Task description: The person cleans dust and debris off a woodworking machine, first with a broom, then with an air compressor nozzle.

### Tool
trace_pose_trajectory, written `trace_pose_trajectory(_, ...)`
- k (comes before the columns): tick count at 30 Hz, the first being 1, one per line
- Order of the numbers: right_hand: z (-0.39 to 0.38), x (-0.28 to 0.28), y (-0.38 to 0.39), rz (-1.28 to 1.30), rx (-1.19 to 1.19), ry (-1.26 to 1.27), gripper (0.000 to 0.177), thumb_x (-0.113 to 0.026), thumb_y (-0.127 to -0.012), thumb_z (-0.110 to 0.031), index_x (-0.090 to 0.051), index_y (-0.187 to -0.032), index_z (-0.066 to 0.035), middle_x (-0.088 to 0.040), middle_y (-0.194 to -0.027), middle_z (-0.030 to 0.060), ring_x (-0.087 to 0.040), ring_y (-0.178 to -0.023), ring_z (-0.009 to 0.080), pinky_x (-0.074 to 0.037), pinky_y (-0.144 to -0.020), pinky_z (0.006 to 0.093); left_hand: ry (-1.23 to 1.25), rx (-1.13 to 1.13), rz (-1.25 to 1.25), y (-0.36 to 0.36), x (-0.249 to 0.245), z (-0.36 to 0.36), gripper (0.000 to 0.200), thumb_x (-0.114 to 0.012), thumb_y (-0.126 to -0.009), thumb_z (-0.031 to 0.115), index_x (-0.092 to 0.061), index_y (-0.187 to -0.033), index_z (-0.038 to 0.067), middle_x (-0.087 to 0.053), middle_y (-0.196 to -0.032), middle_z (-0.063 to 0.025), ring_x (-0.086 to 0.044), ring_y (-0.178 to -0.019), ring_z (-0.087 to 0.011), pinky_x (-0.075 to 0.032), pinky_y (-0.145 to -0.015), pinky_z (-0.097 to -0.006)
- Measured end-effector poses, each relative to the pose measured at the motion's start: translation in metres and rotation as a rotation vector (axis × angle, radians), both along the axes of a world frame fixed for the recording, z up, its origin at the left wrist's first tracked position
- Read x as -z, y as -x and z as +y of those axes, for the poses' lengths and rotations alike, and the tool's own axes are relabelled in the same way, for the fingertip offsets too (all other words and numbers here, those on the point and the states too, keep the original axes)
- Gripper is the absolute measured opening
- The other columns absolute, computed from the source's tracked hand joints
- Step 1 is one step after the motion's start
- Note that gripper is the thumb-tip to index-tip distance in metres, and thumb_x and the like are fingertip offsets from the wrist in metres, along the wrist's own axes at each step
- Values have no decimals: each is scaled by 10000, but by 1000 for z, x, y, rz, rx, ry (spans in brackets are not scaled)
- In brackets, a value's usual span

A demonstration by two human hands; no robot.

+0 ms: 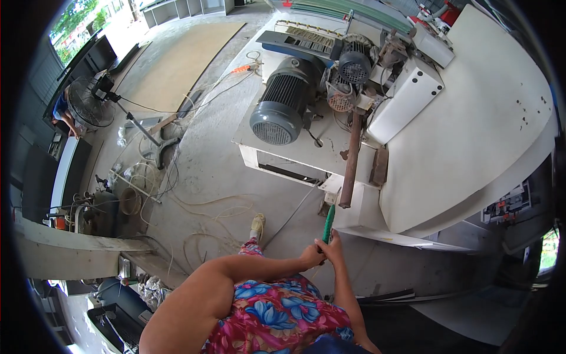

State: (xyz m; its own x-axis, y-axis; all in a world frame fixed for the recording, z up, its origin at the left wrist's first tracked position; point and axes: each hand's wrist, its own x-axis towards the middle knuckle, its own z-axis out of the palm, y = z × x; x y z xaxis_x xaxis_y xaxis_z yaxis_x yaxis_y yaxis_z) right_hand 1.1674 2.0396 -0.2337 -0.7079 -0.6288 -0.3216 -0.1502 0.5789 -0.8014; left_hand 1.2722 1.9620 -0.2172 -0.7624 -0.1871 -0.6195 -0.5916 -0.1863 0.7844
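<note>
- Closest is the pink and blue flowered dress (271,307) of the person at work.
- The left hand (311,255) is curled tight around the bottom of a thin green handle (328,223).
- The right hand (336,245) is closed around the handle too, touching the left hand.
- The green handle points up and away from the person. Its top meets a long rusty brown metal bar (351,156).
- The bar runs up onto the big white machine (471,118).
- It looks like the person has taken hold of the bar to work it like a lever.
- The next move would call for a firm two-hand grip, a slow steady pull and feet set well.
- Pale loose cords (206,212) lie on the grey floor just beside the person's shoe (257,226).
- A ribbed grey round motor (282,103) sits on the machine, near the bar.
- Far off stands a black round fan (88,106), with another person's arm (69,123) beside it.
</note>
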Motion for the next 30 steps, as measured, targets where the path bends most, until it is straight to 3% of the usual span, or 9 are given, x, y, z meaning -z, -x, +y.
trace_pose_trajectory(3, 7, -8, -7, 105, 97, 58, 806, -752, -658, -330, -405, -1213, 141, -449, -1218, 310, -443, -1163, 406, -354, -980, 404, 81, -80, 96, 1, -12, 9, 291, -621, -778, 254, -621, -847, -28, -645, -685, -109, -641, -600, -201, -498, -565, -330)
trace_pose_trajectory(10, 31, -19, -11, 178, 156, 123, 746, -731, -700, -308, -409, -1245, 86, -478, -1198, 263, -473, -1123, 378, -363, -951, 407, 88, 1, 151, 9, -2, 25, 231, -589, -774, 194, -626, -835, -25, -648, -697, -142, -650, -630, -250, -499, -603, -363)
trace_pose_trajectory(16, 26, -31, -19, 25, 253, 236, 655, -708, -734, -226, -414, -1253, 45, -498, -1120, 192, -547, -966, 282, -460, -759, 331, 256, 68, 200, 9, -6, 17, 256, -609, -762, 191, -605, -889, -31, -640, -794, -221, -625, -786, -378, -490, -679, -424)
trace_pose_trajectory(19, 6, -31, -21, 305, 161, 422, 620, -701, -737, -160, -409, -1249, 33, -474, -1119, 157, -573, -824, 238, -471, -642, 293, 283, -12, 240, 3, -23, -1, 278, -610, -763, 184, -601, -944, -28, -634, -830, -235, -607, -843, -393, -486, -704, -425)
trace_pose_trajectory(22, -27, -57, -23, 179, 72, 458, 617, -700, -725, -96, -401, -1254, 10, -450, -1167, 140, -581, -794, 216, -480, -621, 284, 332, -165, 398, -7, -45, -27, 227, -598, -775, 147, -628, -933, -12, -650, -787, -196, -648, -798, -325, -487, -678, -373)
trace_pose_trajectory(25, -73, -82, -28, 72, -58, 428, 625, -692, -716, -44, -395, -1265, -18, -442, -1186, 129, -571, -851, 200, -493, -650, 293, 245, -319, 459, -12, -20, -54, 275, -599, -779, 110, -601, -1028, -7, -653, -872, -198, -643, -866, -311, -489, -720, -356)
trace_pose_trajectory(28, -133, -80, -31, 172, -269, 516, 617, -686, -710, -26, -404, -1258, -37, -444, -1185, 130, -566, -900, 200, -505, -667, 301, 325, -394, 398, -31, -36, -98, 298, -602, -775, 90, -584, -1060, 4, -657, -905, -190, -652, -869, -290, -505, -756, -365)
trace_pose_trajectory(30, -183, -86, -36, 216, -400, 404, 611, -701, -702, -93, -418, -1239, -21, -465, -1184, 164, -573, -936, 271, -508, -703, 330, 274, -566, 407, -35, 0, -122, 304, -574, -798, 83, -561, -1088, -8, -657, -906, -160, -655, -822, -217, -519, -726, -339)
